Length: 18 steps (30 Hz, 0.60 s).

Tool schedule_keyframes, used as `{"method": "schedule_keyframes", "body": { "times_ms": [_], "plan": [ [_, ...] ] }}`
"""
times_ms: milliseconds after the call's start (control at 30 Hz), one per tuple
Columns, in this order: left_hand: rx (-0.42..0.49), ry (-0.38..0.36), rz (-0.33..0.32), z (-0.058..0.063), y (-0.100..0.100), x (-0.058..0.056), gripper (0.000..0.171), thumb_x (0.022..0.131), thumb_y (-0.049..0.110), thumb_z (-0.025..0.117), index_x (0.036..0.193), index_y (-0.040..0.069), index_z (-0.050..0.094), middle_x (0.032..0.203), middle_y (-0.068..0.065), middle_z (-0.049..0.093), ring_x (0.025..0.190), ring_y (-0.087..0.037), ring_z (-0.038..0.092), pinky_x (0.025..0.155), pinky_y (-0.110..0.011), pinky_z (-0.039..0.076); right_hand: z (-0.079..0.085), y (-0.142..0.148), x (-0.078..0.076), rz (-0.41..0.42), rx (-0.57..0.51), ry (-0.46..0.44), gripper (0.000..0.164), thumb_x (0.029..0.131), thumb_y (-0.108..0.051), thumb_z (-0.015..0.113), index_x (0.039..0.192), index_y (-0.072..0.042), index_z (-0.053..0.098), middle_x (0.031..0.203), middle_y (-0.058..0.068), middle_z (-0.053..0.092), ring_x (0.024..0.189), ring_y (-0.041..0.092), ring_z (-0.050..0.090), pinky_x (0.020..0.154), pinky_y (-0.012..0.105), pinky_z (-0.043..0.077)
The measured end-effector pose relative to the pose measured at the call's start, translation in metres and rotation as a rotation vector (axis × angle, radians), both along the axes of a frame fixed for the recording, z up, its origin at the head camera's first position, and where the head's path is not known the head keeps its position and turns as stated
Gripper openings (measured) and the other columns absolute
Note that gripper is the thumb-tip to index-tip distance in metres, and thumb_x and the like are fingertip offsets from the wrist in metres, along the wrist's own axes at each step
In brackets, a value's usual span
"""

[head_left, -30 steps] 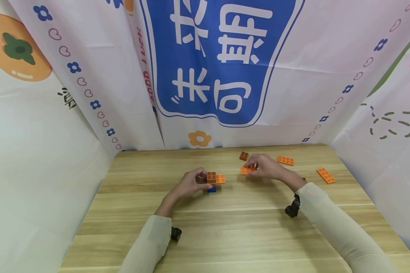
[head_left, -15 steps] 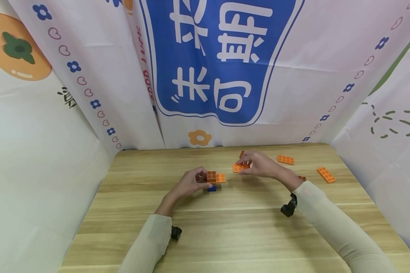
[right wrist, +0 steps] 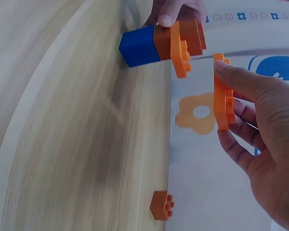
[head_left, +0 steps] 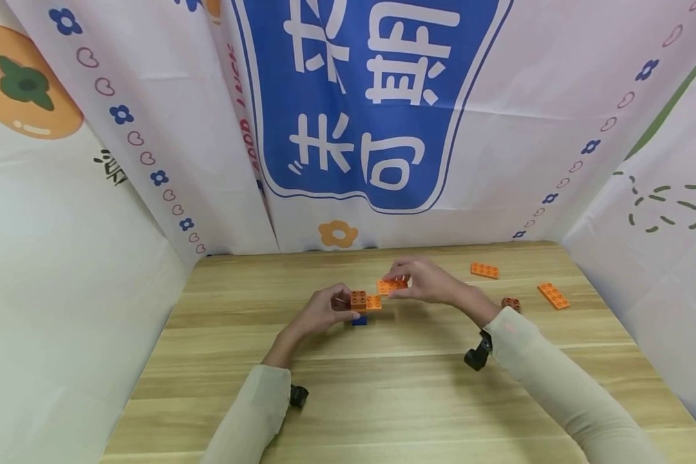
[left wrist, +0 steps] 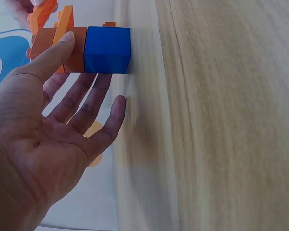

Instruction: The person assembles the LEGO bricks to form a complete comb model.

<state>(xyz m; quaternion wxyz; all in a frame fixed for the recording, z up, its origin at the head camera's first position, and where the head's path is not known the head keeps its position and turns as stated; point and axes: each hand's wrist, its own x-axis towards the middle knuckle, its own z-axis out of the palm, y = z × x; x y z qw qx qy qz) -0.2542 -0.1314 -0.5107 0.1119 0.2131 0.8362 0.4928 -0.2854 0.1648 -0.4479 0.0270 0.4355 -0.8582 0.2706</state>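
My left hand (head_left: 325, 310) grips a small brick stack, its thumb on the near side and fingers behind. At the stack's foot is a blue brick (left wrist: 107, 49), standing on the table. Above it come a brown brick (right wrist: 162, 42), an orange plate brick (right wrist: 177, 53) jutting out to the right, and a second brown brick (head_left: 357, 299) on top. My right hand (head_left: 432, 281) pinches a separate studded orange plate brick (right wrist: 220, 101) between thumb and fingers. That brick is held just above and right of the stack, apart from it in the right wrist view.
Two more orange plate bricks lie at the right: one towards the back (head_left: 484, 270), the other slanted (head_left: 553, 296). A brown brick (head_left: 510, 303) rests by my right wrist. Behind the wooden table (head_left: 348, 399) hangs a printed white cloth (head_left: 226, 219).
My right hand has moved left with the orange plate brick, from near the middle right of the table to beside the stack. My left hand keeps holding the stack in place.
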Motion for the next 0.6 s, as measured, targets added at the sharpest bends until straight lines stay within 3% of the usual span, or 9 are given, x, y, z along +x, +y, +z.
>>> {"method": "schedule_keyframes", "body": {
  "times_ms": [267,600],
  "plan": [
    [0.015,0.001,0.006,0.000,0.000,0.000,0.026,0.093,0.013,0.084,0.113,0.008,0.067,0.115,-0.009,0.074,0.105,-0.025,0.072,0.095,-0.042,0.061,0.002,-0.018,0.003,0.037,-0.037,0.029,0.035,0.084,-0.022,0.093,0.113,-0.006,0.082,0.101,0.001,0.074,0.088,0.012,0.069,0.078,0.030,0.061],
    [0.013,-0.007,-0.005,-0.001,0.000,-0.001,0.025,0.094,0.012,0.083,0.113,0.011,0.067,0.114,-0.006,0.074,0.105,-0.023,0.072,0.094,-0.037,0.061,-0.003,-0.033,0.005,0.044,-0.049,0.042,0.033,0.089,-0.027,0.088,0.114,-0.006,0.082,0.101,0.001,0.072,0.088,0.012,0.064,0.080,0.030,0.059]
  ]
}}
